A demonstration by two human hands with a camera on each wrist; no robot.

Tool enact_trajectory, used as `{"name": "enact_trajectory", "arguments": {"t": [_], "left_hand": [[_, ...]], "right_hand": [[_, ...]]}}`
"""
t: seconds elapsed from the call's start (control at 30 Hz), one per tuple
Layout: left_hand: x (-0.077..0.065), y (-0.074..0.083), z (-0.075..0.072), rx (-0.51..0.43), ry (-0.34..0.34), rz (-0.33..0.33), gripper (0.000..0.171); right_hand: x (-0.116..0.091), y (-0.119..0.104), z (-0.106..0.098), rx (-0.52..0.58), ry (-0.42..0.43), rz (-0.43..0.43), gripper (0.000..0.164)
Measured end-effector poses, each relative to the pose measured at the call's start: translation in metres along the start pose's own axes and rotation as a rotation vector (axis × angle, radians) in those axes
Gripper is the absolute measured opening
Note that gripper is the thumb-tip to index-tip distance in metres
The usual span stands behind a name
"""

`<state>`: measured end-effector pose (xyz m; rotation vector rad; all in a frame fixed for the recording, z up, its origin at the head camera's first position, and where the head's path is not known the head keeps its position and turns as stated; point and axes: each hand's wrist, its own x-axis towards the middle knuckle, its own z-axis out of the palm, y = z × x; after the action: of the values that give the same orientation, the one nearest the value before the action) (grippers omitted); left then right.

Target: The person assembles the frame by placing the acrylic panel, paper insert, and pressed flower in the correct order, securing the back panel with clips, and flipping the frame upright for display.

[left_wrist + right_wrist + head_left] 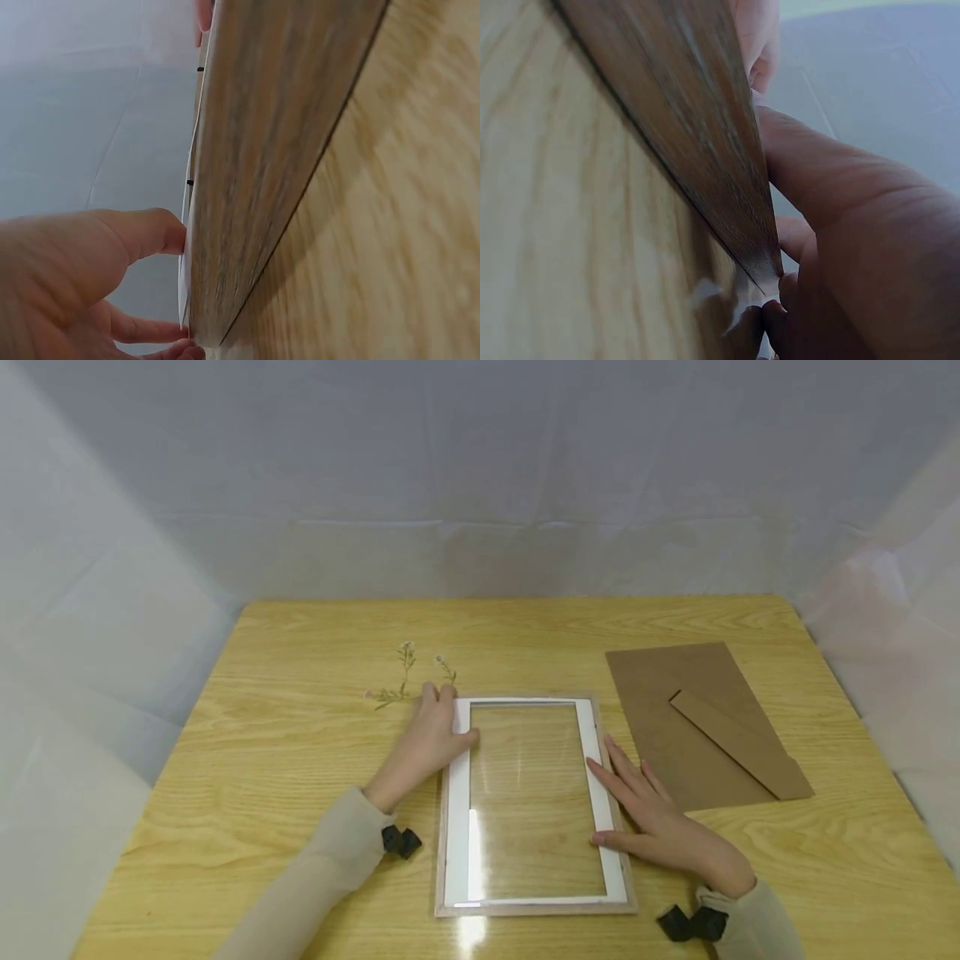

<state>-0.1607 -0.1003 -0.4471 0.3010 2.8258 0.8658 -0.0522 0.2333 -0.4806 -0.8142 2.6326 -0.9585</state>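
Note:
A picture frame (536, 910) lies on the wooden table with a white mat (592, 739) around its clear pane (532, 802). At the far left corner is my left hand (427, 735), fingers bent over the edge and thumb spread across the mat. The left wrist view shows that thumb (161, 231) touching the mat's edge (184, 281), which stands slightly above the frame's wooden side (255, 135). My right hand (660, 827) rests along the right side with fingers spread, fingertips and thumb on the mat. The right wrist view shows its thumb (810, 161) against the frame's upper edge.
A brown backing board (652, 735) with a stand flap (738, 747) lies to the right, close to my right hand. Small flower sprigs (405, 672) lie beyond my left hand. Pale cloth (480, 560) hangs behind the table and at both sides.

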Motion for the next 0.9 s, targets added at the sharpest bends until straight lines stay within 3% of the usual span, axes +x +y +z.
{"name": "enact_trajectory", "arguments": {"t": [0.13,0.27,0.4,0.73,0.9], "left_hand": [[-0.001,0.004,0.001,0.096,0.01,0.025,0.073],[-0.002,0.01,0.002,0.182,0.053,0.082,0.057],[-0.002,0.014,0.001,0.2,0.07,0.106,0.051],[-0.003,0.008,-0.003,0.215,0.013,0.167,0.07],[-0.003,0.008,0.0,0.239,-0.004,0.202,0.062]], "right_hand": [[0.0,0.0,0.0,-0.003,0.001,0.001,0.093],[0.0,0.0,0.0,-0.003,0.001,0.005,0.093],[0.0,0.001,0.001,-0.005,0.003,0.001,0.093],[-0.001,0.0,0.001,0.007,-0.007,0.0,0.093],[-0.001,0.0,0.001,0.009,-0.007,0.0,0.093]]}}
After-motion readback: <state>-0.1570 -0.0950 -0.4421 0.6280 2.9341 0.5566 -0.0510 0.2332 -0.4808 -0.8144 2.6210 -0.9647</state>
